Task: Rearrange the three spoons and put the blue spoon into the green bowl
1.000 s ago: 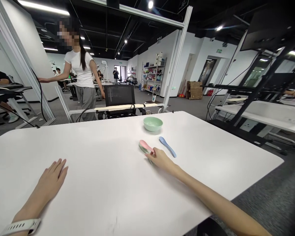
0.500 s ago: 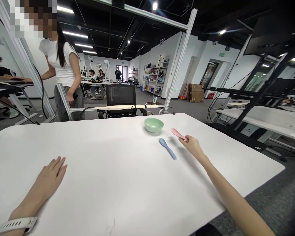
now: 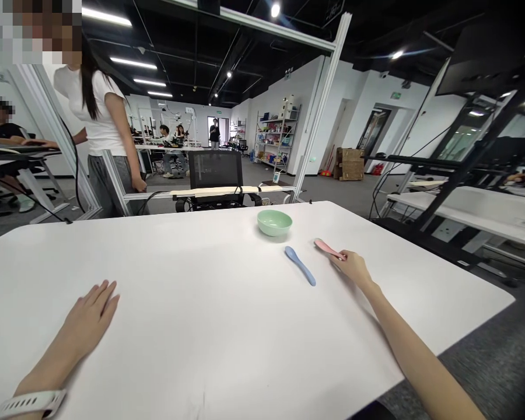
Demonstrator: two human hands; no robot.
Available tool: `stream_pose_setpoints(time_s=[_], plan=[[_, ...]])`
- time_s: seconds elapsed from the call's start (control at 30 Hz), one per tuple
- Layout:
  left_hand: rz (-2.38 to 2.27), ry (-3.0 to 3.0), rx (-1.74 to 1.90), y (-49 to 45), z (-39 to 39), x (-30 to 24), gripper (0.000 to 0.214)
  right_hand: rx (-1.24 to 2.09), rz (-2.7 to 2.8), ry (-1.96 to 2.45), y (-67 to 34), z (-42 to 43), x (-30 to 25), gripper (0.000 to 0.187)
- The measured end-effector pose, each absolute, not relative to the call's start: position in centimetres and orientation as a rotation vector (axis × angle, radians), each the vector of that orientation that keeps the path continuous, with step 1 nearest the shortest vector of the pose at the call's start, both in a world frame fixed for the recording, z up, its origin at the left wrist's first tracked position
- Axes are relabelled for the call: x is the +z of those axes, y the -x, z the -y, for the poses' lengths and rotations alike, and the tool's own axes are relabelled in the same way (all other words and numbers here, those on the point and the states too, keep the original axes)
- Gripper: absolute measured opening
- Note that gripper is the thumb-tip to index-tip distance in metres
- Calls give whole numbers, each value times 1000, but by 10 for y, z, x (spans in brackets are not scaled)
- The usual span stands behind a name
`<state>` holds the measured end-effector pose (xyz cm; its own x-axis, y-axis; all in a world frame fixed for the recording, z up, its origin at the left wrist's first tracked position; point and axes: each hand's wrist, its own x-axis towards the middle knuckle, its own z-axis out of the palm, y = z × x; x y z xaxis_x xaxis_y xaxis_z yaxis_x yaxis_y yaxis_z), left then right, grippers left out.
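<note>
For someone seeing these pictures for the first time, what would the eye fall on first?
The eye goes first to the white table and the small pale green bowl near its far edge. In front of the bowl lies a blue spoon, and to its right the right hand grips a pink spoon. The left hand rests flat on the table's near side, with a white wristband on its wrist.

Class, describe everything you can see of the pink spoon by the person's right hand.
The pink spoon is short and pale pink, with a smooth, matte surface that looks like plastic. Its rounded bowl points away and to the left, over the white table. The right hand pinches its handle end, hiding it. Whether the bowl touches the table cannot be told.
</note>
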<state>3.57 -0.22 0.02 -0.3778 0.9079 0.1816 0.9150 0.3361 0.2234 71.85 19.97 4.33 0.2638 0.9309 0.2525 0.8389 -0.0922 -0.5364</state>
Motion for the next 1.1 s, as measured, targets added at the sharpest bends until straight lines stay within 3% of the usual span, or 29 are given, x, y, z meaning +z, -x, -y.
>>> stream_pose_setpoints(time_s=[0.57,0.73,0.87,1.1], plan=[[2511,1759,-469,-35,2,1,81,226,1569,1993,-723,-201,41,21],[2543,1755,-457,-37,2,2,83,177,1491,2011,-716,-197,53,28],[2535,1758,-474,-36,2,1,83,192,1494,1906,-687,-184,67,24],[2538,1752,-470,-33,1,-2,84,500,1887,1612,-575,-132,77,19]])
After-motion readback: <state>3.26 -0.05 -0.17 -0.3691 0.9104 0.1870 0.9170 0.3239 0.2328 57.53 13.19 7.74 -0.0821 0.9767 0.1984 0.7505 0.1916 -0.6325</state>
